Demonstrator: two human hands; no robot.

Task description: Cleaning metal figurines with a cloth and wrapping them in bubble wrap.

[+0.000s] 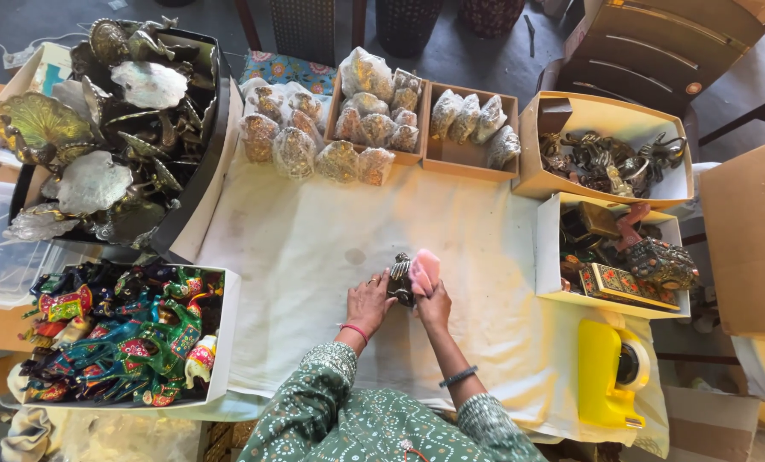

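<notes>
Spread over the table is a stained white cloth (314,248), seen from the head view, with boxes ringing it and a grey floor beyond; near the cloth's middle sits a small dark metal figurine (400,279); the left hand (369,301) grips its left side, fingers curled close about it; the right hand (432,301) presses a pink rag (425,269) against its right side and top, closed on the rag. What the figurine depicts is hard to tell, since hands and rag cover most of it.

By the look of things the polishing is under way on this one piece; above the figurine, wrapped pieces (314,145) lie on the cloth's far edge and fill two cardboard boxes (471,161), so a fair share seems finished and bagged; right of the figurine, a cream box (562,184) of bare metal pieces and a second box (547,257) of painted ones look still unwrapped; left of it, a box of painted animals (126,329) and a black tub of metal leaves (203,162) stand full.

Open cloth lies all round the figurine, widest to its left and above; boxes hem the cloth on the left, far and right edges; a yellow tape dispenser (605,368) sits below and right of the figurine, near the cloth's corner.
</notes>
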